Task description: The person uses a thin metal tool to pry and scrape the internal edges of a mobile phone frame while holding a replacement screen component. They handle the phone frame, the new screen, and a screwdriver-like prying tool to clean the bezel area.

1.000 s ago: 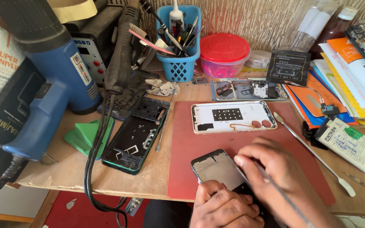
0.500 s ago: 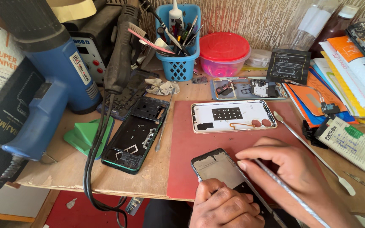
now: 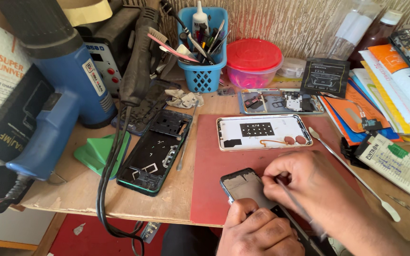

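Left hand [image 3: 257, 232] at 6 o'clock on the red mat [image 3: 205, 189], curled shut, pins the opened phone [image 3: 245, 187] flat by its lower end. Right hand [image 3: 304, 182] at 3 o'clock pinches a thin metal tool [image 3: 300, 208] over it. Phone judged light, stiff, fragile: best held by its edges.

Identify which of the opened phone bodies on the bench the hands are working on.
The dark phone at the near edge of the red mat, under the left hand and right hand. The white back cover and black frame lie untouched.

Blue heat gun [image 3: 58, 95], blue basket [image 3: 205, 71], perhaps tweezers [image 3: 184, 151].
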